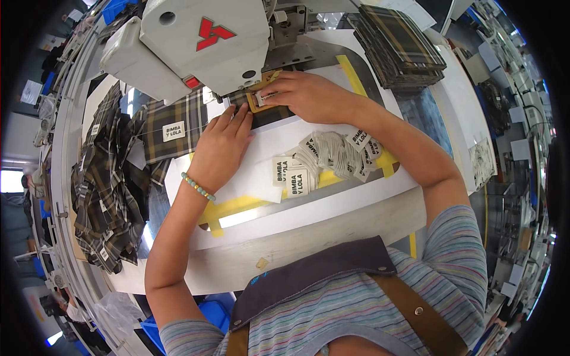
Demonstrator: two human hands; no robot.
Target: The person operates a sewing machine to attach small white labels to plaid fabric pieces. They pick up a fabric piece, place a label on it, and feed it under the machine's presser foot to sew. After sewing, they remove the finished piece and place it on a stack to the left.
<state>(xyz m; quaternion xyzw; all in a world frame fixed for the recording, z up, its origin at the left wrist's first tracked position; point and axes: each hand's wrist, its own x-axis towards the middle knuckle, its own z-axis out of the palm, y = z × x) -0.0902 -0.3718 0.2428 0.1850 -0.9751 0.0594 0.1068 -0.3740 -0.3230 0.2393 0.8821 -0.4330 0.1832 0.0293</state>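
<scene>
My left hand (228, 139) lies with outstretched fingers at the near edge of a dark plaid cloth piece (159, 114), just below the sewing machine head (205, 44). One label is fixed on that cloth's left part. My right hand (314, 98) reaches in from the right, its fingers closed on a small white label (265, 98) inside a tan rectangular frame (253, 102) on the cloth. Its thumb is mostly hidden. Close by, a fanned heap of white printed labels (335, 151) lies on the white work surface.
A neat stack of plaid pieces (404, 47) stands at the back right. Crumpled plaid pieces with labels (110, 196) pile up at the left. Yellow tape (249, 206) edges the work surface. A blue bin (214, 314) sits below the table's front edge.
</scene>
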